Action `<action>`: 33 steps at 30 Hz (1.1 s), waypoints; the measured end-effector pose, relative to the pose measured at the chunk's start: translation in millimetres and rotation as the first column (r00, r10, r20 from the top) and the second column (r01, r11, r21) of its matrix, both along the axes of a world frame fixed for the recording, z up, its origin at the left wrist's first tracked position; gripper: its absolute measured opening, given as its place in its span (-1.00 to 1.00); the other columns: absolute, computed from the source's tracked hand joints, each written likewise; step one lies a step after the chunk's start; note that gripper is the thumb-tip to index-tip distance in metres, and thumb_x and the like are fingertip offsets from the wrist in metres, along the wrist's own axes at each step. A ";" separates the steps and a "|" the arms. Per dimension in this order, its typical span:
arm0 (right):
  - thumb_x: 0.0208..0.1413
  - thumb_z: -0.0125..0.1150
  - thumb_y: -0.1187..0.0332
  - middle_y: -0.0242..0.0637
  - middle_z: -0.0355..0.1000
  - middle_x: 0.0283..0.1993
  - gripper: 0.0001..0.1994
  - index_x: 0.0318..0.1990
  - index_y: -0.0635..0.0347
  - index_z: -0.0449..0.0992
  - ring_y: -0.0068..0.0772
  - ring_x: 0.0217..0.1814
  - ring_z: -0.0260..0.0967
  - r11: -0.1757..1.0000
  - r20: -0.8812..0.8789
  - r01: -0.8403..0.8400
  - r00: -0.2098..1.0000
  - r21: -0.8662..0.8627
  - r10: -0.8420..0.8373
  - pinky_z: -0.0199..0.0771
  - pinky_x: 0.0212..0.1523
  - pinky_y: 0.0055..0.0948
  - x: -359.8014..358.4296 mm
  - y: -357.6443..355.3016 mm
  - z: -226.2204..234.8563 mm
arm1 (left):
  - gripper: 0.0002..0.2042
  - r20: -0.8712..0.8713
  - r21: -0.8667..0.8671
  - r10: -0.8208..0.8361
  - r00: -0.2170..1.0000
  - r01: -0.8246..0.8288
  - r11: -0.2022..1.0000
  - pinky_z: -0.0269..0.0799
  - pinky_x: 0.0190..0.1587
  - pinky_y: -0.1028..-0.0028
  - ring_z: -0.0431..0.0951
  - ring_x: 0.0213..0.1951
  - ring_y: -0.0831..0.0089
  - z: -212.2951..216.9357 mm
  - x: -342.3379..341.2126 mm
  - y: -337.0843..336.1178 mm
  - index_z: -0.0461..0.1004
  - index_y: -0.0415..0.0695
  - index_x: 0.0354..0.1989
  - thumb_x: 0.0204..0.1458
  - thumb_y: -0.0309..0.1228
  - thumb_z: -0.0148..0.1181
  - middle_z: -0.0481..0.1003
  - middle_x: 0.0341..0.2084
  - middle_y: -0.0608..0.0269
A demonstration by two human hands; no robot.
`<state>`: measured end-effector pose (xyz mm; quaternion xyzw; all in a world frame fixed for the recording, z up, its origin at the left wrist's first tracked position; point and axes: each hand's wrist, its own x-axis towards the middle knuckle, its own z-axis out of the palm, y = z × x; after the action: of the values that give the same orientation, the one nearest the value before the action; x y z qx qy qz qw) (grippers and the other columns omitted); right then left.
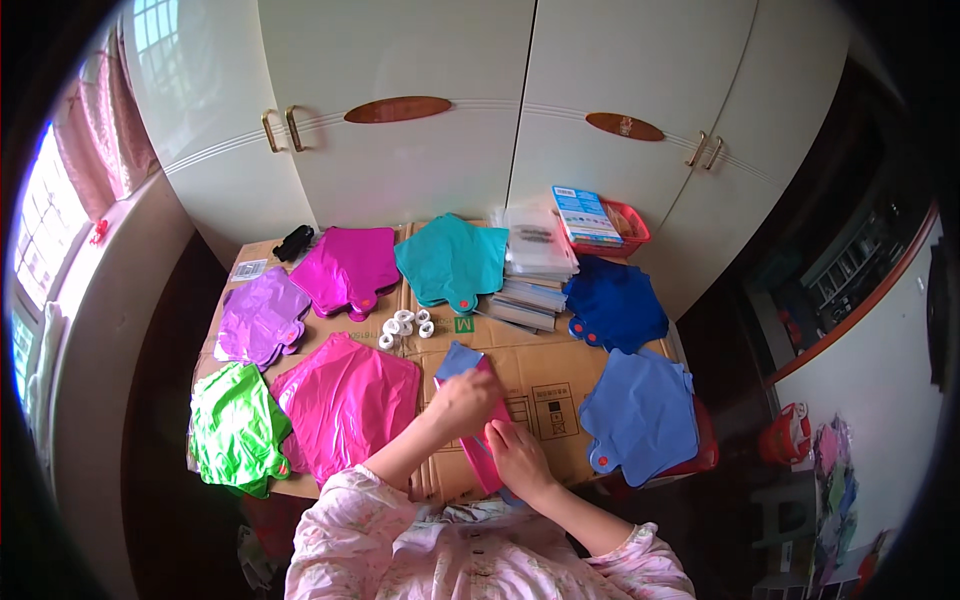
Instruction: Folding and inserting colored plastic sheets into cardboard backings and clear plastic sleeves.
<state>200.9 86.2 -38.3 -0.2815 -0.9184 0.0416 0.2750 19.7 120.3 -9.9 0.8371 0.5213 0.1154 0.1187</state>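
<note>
A long narrow strip of folded foil balloons (479, 462), pink with blue (459, 357) at its far end, lies on the cardboard in front of me. My left hand (466, 400) is closed over the strip's middle, fingers curled and partly hidden. Close to my body, my right hand (518, 455) pinches the strip's right edge between thumb and fingers. Left of my left forearm lies a stack of flat pink foil balloons (350, 395), star-like in outline. A stack of light blue foil balloons (640, 415) lies to the right of my right hand.
Farther stacks are green (235, 420), lilac (262, 315), magenta (345, 268), teal (452, 260) and dark blue (615, 303). White ribbon rolls (404, 317), clear plastic sleeves (540, 242) and a red basket (632, 228) sit among them on the cardboard (540, 355). Cabinets (400, 170) stand behind.
</note>
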 end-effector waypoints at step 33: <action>-0.01 -0.03 0.49 -0.14 0.38 0.03 -0.65 -0.02 0.34 0.44 -0.20 0.15 0.29 0.988 -0.027 -0.096 0.995 -0.117 0.093 0.33 0.16 -0.32 5.7 -2.2 1.5 | -0.13 0.799 -0.533 0.602 0.009 -0.454 0.714 0.42 -0.09 0.27 0.45 -0.07 0.15 -20.3 -13.5 -42.5 -0.05 -0.33 0.30 -0.13 -0.30 0.35 0.31 -0.04 -0.10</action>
<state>206.6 83.9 -36.8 -0.2530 -0.9235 0.1121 0.2656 6.2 77.8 -30.3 0.3215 0.6175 0.5934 0.4039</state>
